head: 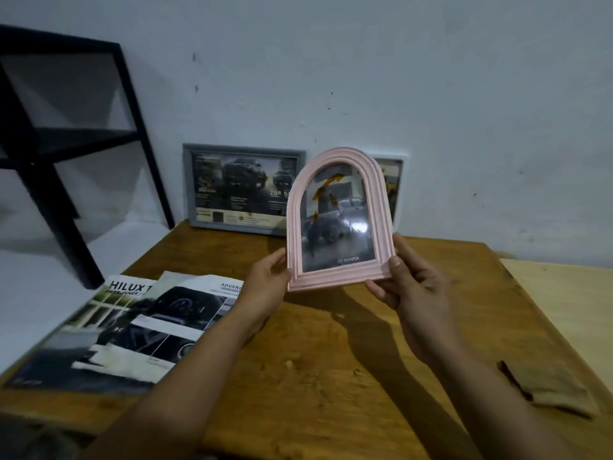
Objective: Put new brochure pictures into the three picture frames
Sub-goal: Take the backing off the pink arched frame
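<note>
A pink arched picture frame is held upright above the wooden table, with a car brochure picture marked TOYOTA behind its glass. My left hand grips its lower left corner. My right hand grips its lower right corner, thumb on the front. A grey rectangular frame with a car picture leans against the wall behind. A white frame stands behind the pink one, mostly hidden. Brochure pages lie on the table's left.
A black metal shelf stands at the left by the wall. A folded brown cloth lies near the table's right edge. A lighter wooden surface adjoins the table on the right.
</note>
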